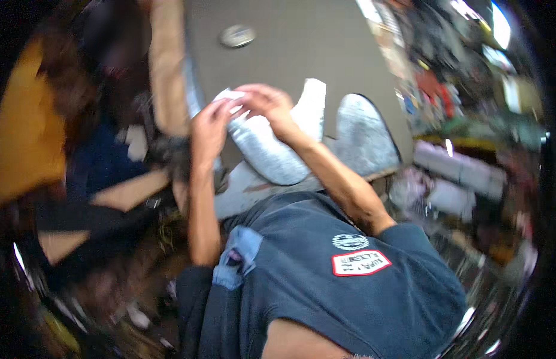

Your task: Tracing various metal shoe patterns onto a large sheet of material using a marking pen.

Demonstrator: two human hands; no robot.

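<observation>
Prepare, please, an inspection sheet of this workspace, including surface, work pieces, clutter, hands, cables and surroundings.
Surface: flat grey-brown tabletop.
Work pieces: small white piece at the fingertips; boot-shaped grey-white piece below the hands; rounded grey-white piece to its right.
Clutter: round, flat silvery object on the tabletop.
Hands: left hand and right hand pinch the small white piece.
Cables: nothing seen; picture blurred.
Surroundings: mixed items both sides, including a large orange-yellow object at far left.

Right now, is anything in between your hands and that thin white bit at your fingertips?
Nothing visible: the left hand and right hand both touch the thin white piece directly. Blur hides whether it joins the curved grey-white piece below.
</observation>
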